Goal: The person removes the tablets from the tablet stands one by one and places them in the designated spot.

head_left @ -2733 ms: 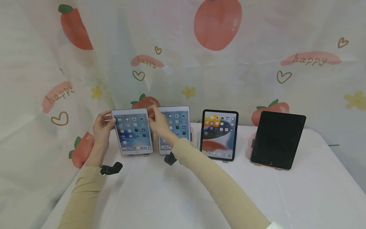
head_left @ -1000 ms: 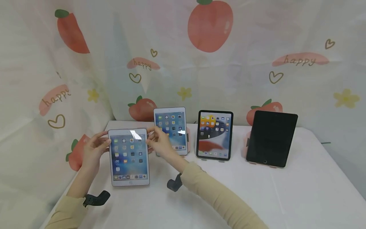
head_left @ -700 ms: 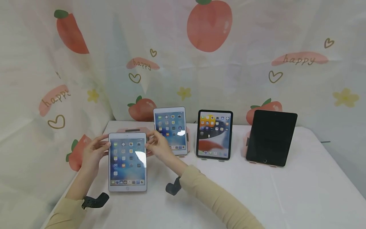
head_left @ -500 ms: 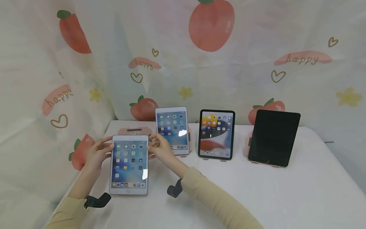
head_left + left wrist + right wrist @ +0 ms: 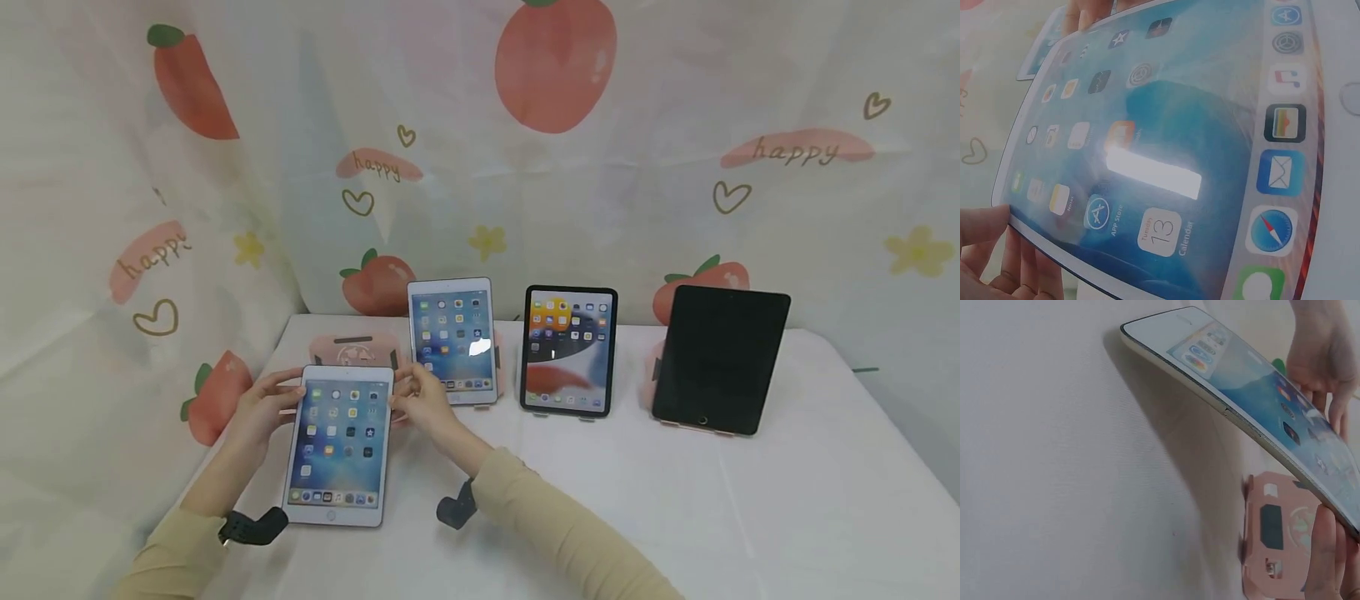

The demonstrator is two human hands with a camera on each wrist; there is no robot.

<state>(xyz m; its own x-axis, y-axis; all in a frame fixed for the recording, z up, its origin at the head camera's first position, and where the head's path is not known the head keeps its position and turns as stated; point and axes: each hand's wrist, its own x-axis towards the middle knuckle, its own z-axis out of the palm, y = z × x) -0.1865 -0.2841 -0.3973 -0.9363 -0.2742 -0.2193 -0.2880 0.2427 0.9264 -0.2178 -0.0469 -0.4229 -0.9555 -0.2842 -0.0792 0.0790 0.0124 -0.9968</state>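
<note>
In the head view a white-framed tablet (image 5: 341, 450) with a lit screen of app icons leans back at the left. My left hand (image 5: 257, 421) pinches its upper left edge, thumb at the front and fingers behind. The opposite upper edge is gripped by my right hand (image 5: 433, 410). A pink tablet stand (image 5: 356, 346) lies just behind it, partly covered; the right wrist view shows more of this stand (image 5: 1288, 544), with dark pads. Beneath the tablet (image 5: 1260, 419) falls a shadow in that view; whether its lower edge touches the table cannot be told.
To the right, on stands, are a second white tablet (image 5: 453, 333), a black-framed lit tablet (image 5: 568, 354) and a dark-screened tablet (image 5: 720, 362). White cloth covers the table (image 5: 585, 475). A fruit-printed curtain (image 5: 600, 208) hangs behind and at left.
Both hands have brought the white tablet off the leftmost stand and forward, toward the person. The pink stand behind it has come into view. The other tablets stay where they were.
</note>
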